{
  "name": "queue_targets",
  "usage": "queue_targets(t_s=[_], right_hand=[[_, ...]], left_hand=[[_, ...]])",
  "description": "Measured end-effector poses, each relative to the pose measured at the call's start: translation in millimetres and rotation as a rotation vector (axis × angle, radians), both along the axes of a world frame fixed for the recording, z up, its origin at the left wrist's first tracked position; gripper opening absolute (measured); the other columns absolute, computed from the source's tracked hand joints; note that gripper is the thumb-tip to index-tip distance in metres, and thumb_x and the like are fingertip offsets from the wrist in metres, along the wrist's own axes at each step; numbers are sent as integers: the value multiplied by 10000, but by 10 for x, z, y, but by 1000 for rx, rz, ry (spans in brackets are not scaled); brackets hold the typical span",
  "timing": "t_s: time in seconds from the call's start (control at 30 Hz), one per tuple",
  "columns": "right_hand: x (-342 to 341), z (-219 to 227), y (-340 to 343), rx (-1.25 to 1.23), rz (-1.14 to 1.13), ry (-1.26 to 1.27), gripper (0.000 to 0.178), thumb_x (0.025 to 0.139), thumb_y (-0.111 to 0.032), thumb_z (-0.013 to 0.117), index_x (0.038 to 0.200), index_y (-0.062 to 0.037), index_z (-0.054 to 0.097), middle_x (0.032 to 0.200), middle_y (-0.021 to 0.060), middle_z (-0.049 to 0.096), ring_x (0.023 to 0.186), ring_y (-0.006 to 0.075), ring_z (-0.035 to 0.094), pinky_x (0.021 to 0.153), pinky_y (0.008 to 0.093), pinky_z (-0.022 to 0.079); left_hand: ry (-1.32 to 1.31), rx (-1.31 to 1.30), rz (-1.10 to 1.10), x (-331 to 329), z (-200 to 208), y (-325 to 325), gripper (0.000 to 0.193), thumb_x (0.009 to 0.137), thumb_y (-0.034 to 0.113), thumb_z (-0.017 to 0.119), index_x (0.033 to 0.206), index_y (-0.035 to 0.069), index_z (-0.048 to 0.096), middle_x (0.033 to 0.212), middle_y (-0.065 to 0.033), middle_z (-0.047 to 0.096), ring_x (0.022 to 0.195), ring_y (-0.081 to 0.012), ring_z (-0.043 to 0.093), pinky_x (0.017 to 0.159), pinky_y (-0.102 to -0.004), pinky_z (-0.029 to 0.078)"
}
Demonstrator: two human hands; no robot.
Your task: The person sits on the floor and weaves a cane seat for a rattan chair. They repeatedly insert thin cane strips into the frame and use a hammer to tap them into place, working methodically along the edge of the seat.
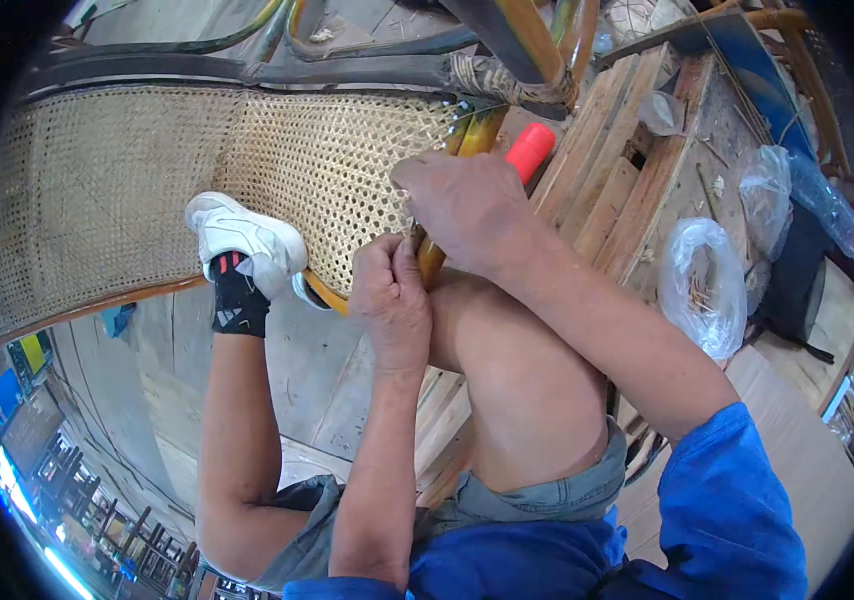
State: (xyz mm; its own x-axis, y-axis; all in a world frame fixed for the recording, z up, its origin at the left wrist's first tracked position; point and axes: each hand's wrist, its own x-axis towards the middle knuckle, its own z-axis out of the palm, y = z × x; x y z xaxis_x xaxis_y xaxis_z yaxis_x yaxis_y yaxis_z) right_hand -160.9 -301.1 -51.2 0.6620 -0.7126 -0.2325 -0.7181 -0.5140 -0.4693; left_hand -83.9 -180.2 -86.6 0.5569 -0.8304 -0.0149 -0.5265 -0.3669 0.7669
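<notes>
Near frame centre, right hand (472, 205) holds red-handled tool (531, 151) in a closed grip at woven cane panel (312, 170), upper left; left hand (390, 290) pinches, grip nearly closed, contents hidden.

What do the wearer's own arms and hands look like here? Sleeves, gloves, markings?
Left hand and right hand: bare, no gloves. No watch or bracelet shows on either wrist. Right sleeve: plain bright blue, creased, ending near the elbow. Left sleeve: also blue, only a strip at the lower edge.
</notes>
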Motion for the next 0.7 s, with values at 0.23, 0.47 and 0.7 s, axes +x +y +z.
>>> queue_targets(t_s=[0.23,0.47,0.7], right_hand=[[20,51,-48,35,-12,45,140,784,-163,589,893,-74,593,869,107,637,799,298,646,670,418,522],[-6,41,-16,1,23,46,151,793,-185,595,900,-79,594,862,111,639,804,297,645,671,412,523],[-98,20,16,27,-16,-369,143,813,-175,565,878,-60,617,846,108,640,755,288,636,655,406,508]], left_hand=[[70,11,5,18,-52,24,114,905,122,543,908,10,562,829,-132,575,725,-280,565,669,-369,451],[-25,-40,36,-29,-65,22,138,920,119,523,911,-15,555,806,-119,567,716,-230,546,684,-335,455],[247,-160,166,66,-64,60,208,944,173,490,997,-7,581,832,-103,590,772,-227,582,701,-350,464]])
